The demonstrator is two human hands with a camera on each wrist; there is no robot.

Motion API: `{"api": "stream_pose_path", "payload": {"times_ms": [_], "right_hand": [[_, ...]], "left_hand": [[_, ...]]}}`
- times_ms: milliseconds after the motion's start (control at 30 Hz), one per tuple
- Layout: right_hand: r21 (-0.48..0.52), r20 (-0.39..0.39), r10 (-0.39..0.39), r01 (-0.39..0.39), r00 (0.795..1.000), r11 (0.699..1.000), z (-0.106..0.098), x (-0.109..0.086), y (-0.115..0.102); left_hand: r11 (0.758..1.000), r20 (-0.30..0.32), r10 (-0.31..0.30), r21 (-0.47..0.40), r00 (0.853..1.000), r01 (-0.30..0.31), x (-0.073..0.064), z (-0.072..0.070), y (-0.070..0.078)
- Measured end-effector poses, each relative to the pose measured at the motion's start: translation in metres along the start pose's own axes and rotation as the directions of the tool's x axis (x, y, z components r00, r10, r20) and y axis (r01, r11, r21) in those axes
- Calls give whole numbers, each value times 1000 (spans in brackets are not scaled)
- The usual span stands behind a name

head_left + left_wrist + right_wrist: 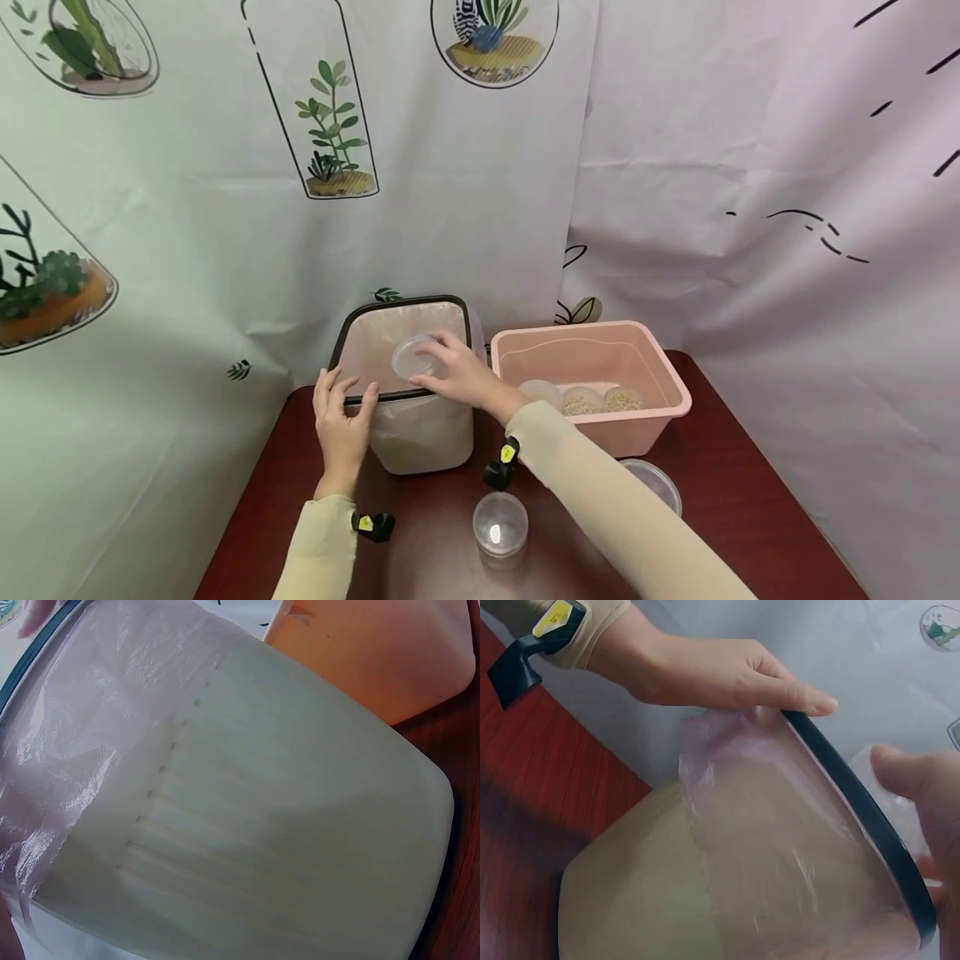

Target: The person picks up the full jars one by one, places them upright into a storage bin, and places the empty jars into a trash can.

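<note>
My right hand (459, 372) holds a clear round plastic cup (408, 360) over the mouth of a lined trash bin (427, 442). The cup looks tilted, and its contents cannot be made out. My left hand (342, 429) grips the bin's front left corner, thumb along the dark rim (862, 802). A thin translucent bag (105, 712) folds over the rim and hangs down the outside. In the right wrist view the right hand (930, 787) shows only in part at the right edge.
Right of the bin stands a pink plastic tub (592, 358) holding several clear cups, two with pale grains. A clear lidded cup (501, 525) stands on the dark red table (427, 542) in front. Another clear round container (660, 483) is partly hidden by the right sleeve.
</note>
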State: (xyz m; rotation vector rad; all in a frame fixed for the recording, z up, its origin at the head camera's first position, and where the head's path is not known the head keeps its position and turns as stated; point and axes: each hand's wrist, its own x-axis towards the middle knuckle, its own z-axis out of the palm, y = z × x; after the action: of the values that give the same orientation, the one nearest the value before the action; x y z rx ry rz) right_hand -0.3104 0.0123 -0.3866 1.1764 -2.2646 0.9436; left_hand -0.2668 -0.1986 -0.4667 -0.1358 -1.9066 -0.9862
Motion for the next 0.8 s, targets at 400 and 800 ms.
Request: {"api": "stream_pose_path", "payload": {"times_ms": [400,800], "right_hand": [[-40,79,69,-66,994,997,0,2,-2],[-41,-117,-61,57,991,998,-9,-9,-9]], "left_hand": [[1000,39,-19,12,999,18,0,-2,-1],[999,-5,0,-39,1000,0,1,1,-1]]}}
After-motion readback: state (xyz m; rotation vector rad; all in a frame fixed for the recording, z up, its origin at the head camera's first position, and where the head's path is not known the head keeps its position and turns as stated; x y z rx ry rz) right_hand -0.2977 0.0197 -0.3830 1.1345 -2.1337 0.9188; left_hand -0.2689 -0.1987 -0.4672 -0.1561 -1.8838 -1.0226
